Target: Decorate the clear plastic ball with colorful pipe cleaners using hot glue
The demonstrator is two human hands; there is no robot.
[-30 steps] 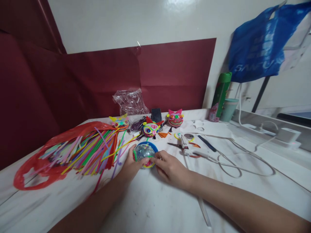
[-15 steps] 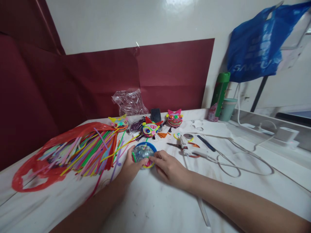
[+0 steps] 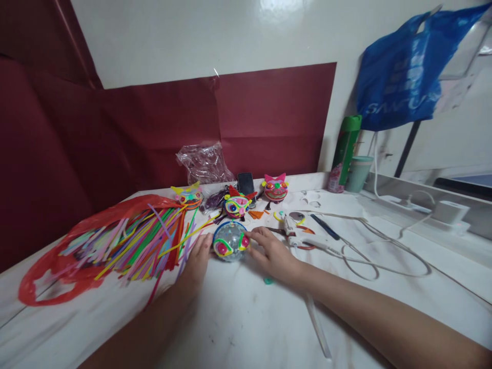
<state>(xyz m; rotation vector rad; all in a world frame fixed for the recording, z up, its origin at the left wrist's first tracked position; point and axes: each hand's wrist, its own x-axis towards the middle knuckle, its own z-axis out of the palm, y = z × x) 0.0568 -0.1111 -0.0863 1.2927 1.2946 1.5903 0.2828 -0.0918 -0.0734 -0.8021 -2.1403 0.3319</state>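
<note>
Visibly, left hand (image 3: pixel 197 260) uncurled, right hand (image 3: pixel 272 252) loosely spread, clear ball (image 3: pixel 232 239) between, blue bag (image 3: pixel 400 72) lettered "SAN…"

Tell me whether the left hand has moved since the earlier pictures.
Yes, the left hand has moved left. Earlier its thumb reached in front of the red-horned figure; now the whole hand lies left of that figure.

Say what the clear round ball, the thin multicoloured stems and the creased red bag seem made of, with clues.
Clear round ball: probably glossy hard plastic, see-through with small highlights; glass is possible.
Thin multicoloured stems: perhaps matt, fuzzy fibre over wire, given their dull, soft look; any wire is hidden.
Creased red bag: likely shiny plastic film, thin and crinkled.
</note>
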